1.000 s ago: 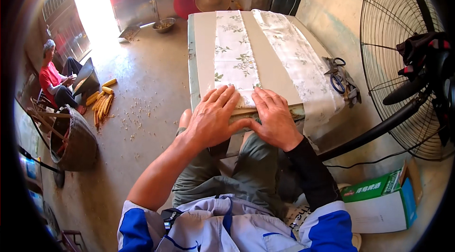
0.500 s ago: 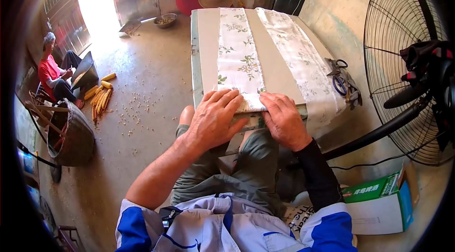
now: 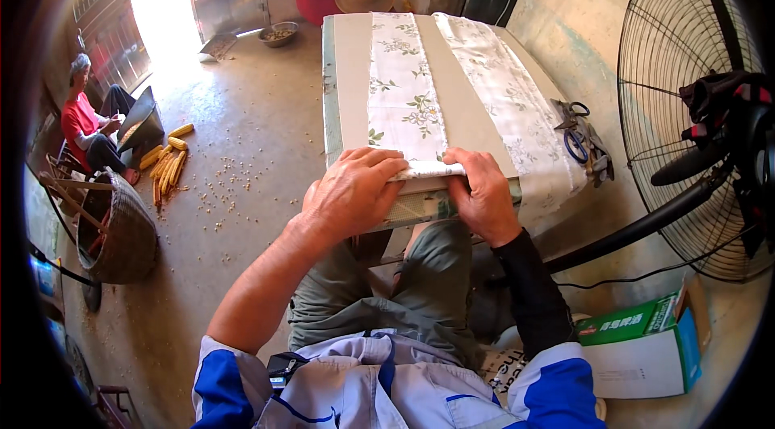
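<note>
A strip of white floral cloth (image 3: 404,78) runs lengthwise down the table (image 3: 464,98); its near end is folded or rolled over at the table's front edge. At the left end of that fold, my left hand (image 3: 351,187) pinches the cloth, fingers on top and thumb hidden. My right hand (image 3: 483,193) grips the right end, forefinger bent over the top and thumb beneath. A second, wider floral cloth (image 3: 504,90) lies to the right and hangs over the near edge. Scissors (image 3: 576,145) with dark blue handles rest at the table's right edge, beside dark grey cloth.
A large black fan (image 3: 694,106) stands close on the right, above a green and white carton (image 3: 638,348). To the left, a seated person (image 3: 85,118) in red handles something beside corn cobs (image 3: 169,164); loose kernels dot the floor. A woven basket (image 3: 121,231) stands nearer.
Both hands went from lying flat on the cloth's near end to gripping it. The folded end now looks narrower, like a thin roll, and more of the table's front edge shows.
</note>
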Motion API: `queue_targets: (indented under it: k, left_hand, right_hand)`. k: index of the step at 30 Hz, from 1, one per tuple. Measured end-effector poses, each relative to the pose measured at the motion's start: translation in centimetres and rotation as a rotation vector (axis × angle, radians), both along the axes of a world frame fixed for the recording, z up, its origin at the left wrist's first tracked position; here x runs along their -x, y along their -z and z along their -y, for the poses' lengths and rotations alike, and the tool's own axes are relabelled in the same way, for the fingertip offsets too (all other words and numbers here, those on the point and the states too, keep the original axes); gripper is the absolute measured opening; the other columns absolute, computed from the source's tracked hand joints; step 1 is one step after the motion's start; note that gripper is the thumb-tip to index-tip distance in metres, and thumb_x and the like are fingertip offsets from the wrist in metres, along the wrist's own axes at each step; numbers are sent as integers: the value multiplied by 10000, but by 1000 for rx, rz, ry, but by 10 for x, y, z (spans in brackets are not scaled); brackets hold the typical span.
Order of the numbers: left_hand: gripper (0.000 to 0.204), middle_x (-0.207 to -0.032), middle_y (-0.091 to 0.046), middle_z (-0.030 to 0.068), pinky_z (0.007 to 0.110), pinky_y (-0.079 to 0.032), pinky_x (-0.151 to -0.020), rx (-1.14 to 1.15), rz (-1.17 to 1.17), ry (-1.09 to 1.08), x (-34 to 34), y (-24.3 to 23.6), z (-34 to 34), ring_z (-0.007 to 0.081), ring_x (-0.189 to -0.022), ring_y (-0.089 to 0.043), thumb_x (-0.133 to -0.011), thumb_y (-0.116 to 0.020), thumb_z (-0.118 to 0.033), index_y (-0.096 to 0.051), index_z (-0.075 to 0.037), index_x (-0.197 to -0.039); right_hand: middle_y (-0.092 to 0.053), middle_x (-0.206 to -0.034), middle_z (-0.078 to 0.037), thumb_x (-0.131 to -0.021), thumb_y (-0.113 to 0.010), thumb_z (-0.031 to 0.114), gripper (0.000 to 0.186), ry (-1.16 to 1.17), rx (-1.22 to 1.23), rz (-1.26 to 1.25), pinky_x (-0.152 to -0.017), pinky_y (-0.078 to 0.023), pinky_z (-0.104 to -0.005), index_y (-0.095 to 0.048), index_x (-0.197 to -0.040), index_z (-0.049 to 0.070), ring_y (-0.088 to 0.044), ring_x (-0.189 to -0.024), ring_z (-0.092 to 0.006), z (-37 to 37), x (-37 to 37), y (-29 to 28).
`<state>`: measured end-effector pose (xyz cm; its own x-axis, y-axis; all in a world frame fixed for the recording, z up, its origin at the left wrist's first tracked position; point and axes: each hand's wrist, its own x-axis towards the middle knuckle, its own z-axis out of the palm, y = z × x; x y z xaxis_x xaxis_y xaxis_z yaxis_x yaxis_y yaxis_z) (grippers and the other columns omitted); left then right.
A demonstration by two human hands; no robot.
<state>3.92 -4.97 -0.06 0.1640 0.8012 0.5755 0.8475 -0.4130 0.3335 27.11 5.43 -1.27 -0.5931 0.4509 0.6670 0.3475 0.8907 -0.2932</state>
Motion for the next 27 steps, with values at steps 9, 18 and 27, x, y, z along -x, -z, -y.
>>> queue_targets:
  k: [9,18,27]
  left_hand:
    - [290,-1061,-732,143,444,-535,-931,-53,164,-91,17,6,-1,349,-1017,-672,-888,-736,-109,-709,-45,-1170]
    - [389,-996,-738,192,452,-522,-897,-106,195,-187,19,10,-13,353,-955,-664,-926,-730,-172,-656,-23,-1277]
    - [531,-850,-697,155,462,-514,-867,-47,156,-294,20,14,-24,335,-909,-658,-923,-738,-229,-581,-33,-1391]
  right_hand:
    - [-698,-1058,-194,-908,-720,52,395,105,90,-120,-848,-528,-453,-613,-1287,13,-645,-952,-383,0,11,0]
    - [-684,-956,-182,-939,-733,119,458,192,173,-142,-776,-537,-439,-566,-1346,-10,-664,-880,-348,-7,18,6]
    - [-691,-893,-147,-944,-742,160,527,275,230,-145,-764,-539,-443,-526,-1378,-46,-671,-845,-340,-9,26,9]
